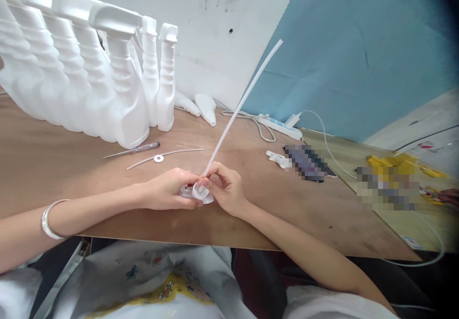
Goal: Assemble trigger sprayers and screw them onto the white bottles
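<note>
On the far left I see white spray bottles [118,94] standing on the worktop [304,214]. My left hand [168,190] is closed on a small white cap [199,193] at the middle; my right hand [224,187] pinches the long white tube [244,100] rising from it.

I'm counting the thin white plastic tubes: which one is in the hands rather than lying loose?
The long white tube slanting up from the right hand into the white cap; the other thin tube lies flat on the wooden table.
</note>
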`<control>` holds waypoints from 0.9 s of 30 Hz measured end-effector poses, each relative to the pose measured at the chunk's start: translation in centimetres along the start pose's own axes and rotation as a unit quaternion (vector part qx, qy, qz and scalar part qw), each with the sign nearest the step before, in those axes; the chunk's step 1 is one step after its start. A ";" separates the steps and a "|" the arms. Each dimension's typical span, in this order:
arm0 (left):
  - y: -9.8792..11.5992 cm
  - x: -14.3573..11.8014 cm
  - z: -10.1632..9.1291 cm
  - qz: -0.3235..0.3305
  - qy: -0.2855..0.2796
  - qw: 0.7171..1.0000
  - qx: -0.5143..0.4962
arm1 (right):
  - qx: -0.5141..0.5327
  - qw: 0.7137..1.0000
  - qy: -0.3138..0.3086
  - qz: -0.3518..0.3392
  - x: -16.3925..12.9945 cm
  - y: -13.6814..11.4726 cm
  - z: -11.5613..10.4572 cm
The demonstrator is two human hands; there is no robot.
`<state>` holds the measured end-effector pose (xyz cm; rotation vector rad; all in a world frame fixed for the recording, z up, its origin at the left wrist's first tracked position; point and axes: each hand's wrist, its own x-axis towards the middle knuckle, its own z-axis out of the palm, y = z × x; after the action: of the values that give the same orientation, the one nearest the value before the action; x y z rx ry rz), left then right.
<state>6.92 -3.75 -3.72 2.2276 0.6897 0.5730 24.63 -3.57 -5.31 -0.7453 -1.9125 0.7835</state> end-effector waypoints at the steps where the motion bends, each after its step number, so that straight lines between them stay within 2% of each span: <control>1: 0.0 0.0 0.0 -0.001 -0.001 1.000 0.003 | -0.002 1.000 0.001 0.000 0.0 0.0 0.0; 11: 0.2 0.0 -0.1 0.006 -0.006 1.000 0.015 | -0.038 0.998 0.016 -0.047 -0.1 -0.1 0.0; 20: 0.2 0.0 -0.2 0.011 -0.017 1.000 0.009 | -0.013 0.997 0.046 -0.057 -0.4 0.0 0.2; 27: 0.1 0.0 -0.1 0.006 -0.011 1.000 0.009 | -0.027 0.997 0.034 -0.070 -0.5 0.1 0.1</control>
<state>6.91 -3.71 -3.60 2.2521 0.6738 0.5499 24.77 -3.94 -5.71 -0.6543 -1.9085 0.6155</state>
